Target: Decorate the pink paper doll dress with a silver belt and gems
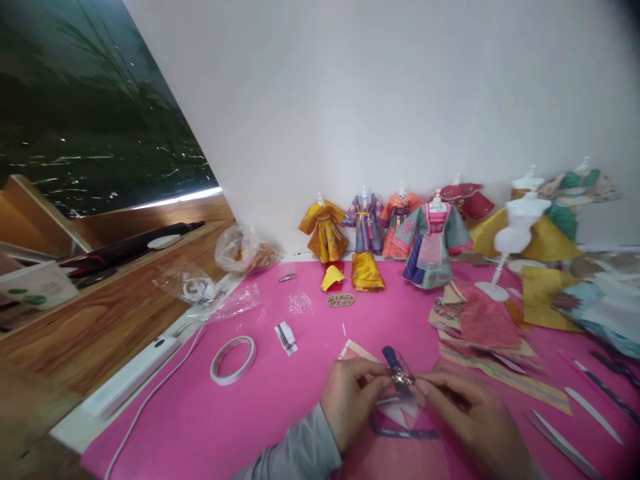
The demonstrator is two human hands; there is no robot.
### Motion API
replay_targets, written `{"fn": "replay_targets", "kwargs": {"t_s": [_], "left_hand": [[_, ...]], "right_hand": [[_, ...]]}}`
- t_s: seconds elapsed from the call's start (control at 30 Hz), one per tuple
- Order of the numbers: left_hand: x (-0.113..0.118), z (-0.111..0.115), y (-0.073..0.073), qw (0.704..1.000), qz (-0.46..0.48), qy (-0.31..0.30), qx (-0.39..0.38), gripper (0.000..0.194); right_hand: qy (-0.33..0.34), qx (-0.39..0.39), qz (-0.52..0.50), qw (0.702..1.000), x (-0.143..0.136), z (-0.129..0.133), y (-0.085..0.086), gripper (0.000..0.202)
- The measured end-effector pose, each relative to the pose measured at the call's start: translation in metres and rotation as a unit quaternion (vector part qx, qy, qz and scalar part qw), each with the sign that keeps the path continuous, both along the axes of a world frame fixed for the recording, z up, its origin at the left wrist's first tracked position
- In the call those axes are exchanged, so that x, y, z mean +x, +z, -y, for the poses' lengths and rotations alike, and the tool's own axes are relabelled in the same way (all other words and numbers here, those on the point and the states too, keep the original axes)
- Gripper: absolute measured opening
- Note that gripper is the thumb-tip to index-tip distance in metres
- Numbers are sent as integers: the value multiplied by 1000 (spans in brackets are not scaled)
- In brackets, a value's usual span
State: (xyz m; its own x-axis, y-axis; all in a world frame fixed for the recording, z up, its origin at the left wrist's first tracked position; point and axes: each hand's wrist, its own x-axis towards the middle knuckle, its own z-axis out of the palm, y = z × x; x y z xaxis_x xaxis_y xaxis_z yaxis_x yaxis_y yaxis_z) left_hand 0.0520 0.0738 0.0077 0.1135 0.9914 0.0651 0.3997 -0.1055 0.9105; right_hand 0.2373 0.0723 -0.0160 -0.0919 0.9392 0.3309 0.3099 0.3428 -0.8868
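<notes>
My left hand (353,393) has thumb and fingers pinched at the left side of a small shiny beaded piece (401,377). From the right, my right hand (467,400) pinches the other side of that piece. A dark blue strip (391,357) runs under the beads, over pale pink and white fabric. Below the hands, a dark band (405,433) crosses the pink cloth (397,460). The fingertips hide part of the beaded piece.
Small dressed mannequins (325,230) and a bare white mannequin (515,230) stand along the wall. A tape roll (233,360), beads (300,304) and a beaded oval (341,300) lie on the pink mat (190,413). Fabric scraps (487,320) and tweezers (563,443) are at right.
</notes>
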Motion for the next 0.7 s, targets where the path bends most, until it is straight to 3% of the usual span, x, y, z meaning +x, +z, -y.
{"fn": "replay_targets", "kwargs": {"t_s": [0.37, 0.7], "left_hand": [[-2, 0, 2, 999, -28, 15, 9, 21], [-8, -5, 5, 995, -90, 20, 22, 18]], "right_hand": [[-7, 9, 42, 999, 6, -6, -14, 22], [4, -4, 82, 997, 11, -11, -16, 24]]}}
